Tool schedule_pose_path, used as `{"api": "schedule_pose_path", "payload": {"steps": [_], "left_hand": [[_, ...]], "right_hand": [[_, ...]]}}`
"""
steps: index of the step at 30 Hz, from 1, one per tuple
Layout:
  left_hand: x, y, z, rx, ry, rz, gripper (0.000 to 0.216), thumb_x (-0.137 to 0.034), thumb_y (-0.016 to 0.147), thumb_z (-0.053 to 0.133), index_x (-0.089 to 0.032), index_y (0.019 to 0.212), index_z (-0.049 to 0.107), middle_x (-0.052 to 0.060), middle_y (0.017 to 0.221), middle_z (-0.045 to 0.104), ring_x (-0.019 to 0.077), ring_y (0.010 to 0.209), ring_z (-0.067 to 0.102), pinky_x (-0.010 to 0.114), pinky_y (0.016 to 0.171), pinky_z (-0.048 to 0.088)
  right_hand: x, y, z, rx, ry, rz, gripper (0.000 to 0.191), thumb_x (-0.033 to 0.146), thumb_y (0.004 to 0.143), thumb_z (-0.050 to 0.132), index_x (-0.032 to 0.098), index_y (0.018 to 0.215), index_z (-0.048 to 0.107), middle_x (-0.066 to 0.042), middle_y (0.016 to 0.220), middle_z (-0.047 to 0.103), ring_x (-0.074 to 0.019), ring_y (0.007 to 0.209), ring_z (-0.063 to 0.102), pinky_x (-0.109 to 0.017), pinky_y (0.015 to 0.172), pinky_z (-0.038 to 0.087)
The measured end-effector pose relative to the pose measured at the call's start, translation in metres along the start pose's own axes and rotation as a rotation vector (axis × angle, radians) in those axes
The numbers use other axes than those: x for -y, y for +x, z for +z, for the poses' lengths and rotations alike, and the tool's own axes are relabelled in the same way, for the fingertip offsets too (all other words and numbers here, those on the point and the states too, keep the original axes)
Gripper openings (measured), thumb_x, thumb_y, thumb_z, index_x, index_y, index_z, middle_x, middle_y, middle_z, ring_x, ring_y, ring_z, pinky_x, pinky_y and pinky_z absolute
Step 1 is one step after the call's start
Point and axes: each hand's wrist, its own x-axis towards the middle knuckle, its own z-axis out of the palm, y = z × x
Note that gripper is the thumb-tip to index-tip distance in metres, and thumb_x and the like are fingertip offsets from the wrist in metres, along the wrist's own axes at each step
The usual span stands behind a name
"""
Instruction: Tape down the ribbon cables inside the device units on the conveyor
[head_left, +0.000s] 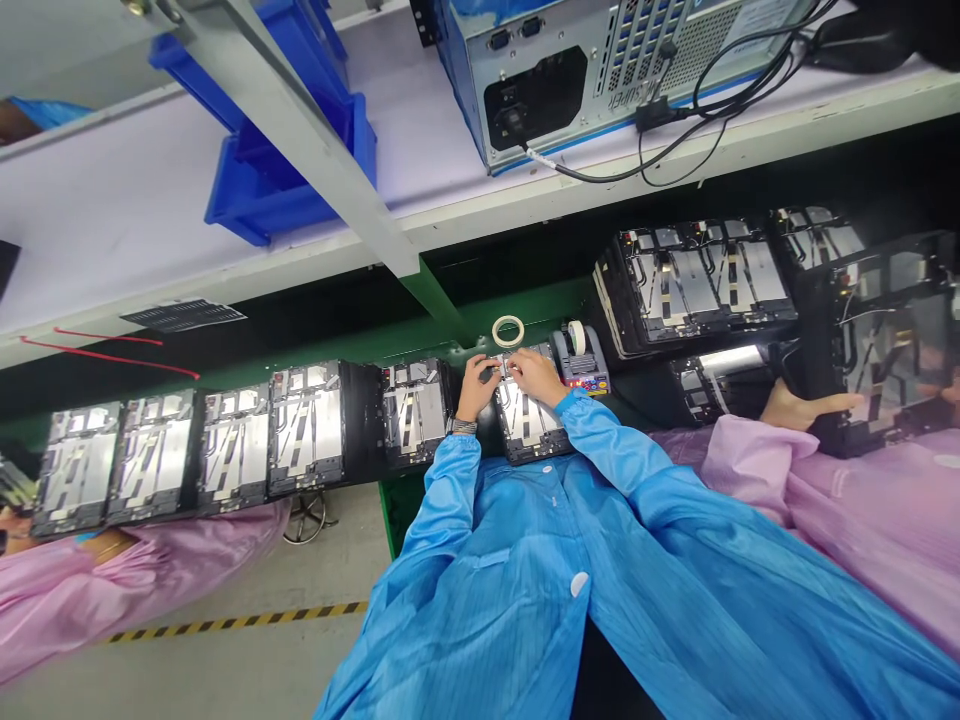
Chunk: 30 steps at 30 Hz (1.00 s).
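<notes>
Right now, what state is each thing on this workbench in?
Left hand: bare, on a metal panel
Right hand: bare, on the same panel
Loose tape roll: lying flat
Tape dispenser: roll loaded
Computer power cord: plugged in

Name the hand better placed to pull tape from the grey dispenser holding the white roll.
Right, probably: the right hand sits over the black-framed metal panel, closest to the grey tape dispenser. The left hand lies farther away, on the right hand's other side.
</notes>
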Motion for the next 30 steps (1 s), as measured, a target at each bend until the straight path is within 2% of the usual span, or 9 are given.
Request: {"api": "schedule_pose_path", "payload": {"steps": [4,10,17,24,30], "left_hand": [[0.001,0.002,-0.001,0.011,0.017,0.001,0.021,-0.022,0.092,0.073,-0.026,0.112,0.078,0.011,0.141,0.054,0.0279,0.136,0.057,0.033,0.085,0.061],[0.002,0.007,-0.005,0.035,0.050,0.031,0.024,-0.020,0.089,0.077,-0.025,0.112,0.078,0.011,0.141,0.056,0.0274,0.137,0.058,0.034,0.087,0.059],[0.001,0.014,-0.012,0.092,0.111,0.072,0.025,-0.018,0.086,0.079,-0.025,0.110,0.078,0.011,0.139,0.057,0.0281,0.134,0.058,0.044,0.105,0.055],[-0.006,0.019,-0.013,0.097,0.185,0.103,0.021,-0.017,0.084,0.079,-0.025,0.104,0.079,0.009,0.131,0.059,0.0284,0.129,0.060,0.048,0.114,0.048],[-0.011,0.026,-0.015,0.126,0.212,0.120,0.020,-0.014,0.081,0.081,-0.023,0.098,0.077,0.008,0.127,0.061,0.0275,0.126,0.062,0.047,0.115,0.048]], "right_hand": [[-0.005,0.010,0.003,0.063,0.004,-0.025,0.018,0.014,0.099,0.055,0.019,0.101,0.072,-0.009,0.104,0.071,-0.0235,0.100,0.062,-0.031,0.083,0.040],[-0.009,0.011,0.007,0.073,-0.020,-0.090,0.018,0.016,0.101,0.053,0.017,0.107,0.070,-0.010,0.109,0.070,-0.0240,0.102,0.061,-0.032,0.088,0.041],[-0.003,0.017,0.007,0.127,-0.117,-0.125,0.028,0.015,0.106,0.042,0.011,0.116,0.068,-0.017,0.116,0.068,-0.0271,0.105,0.058,-0.036,0.093,0.040],[0.000,0.014,0.010,0.096,-0.117,-0.099,0.031,0.015,0.105,0.040,0.011,0.115,0.069,-0.017,0.114,0.067,-0.0285,0.106,0.057,-0.038,0.095,0.040],[0.000,0.011,-0.001,0.032,-0.038,-0.065,0.026,0.016,0.104,0.043,0.014,0.109,0.069,-0.015,0.113,0.067,-0.0274,0.104,0.056,-0.036,0.092,0.040]]}}
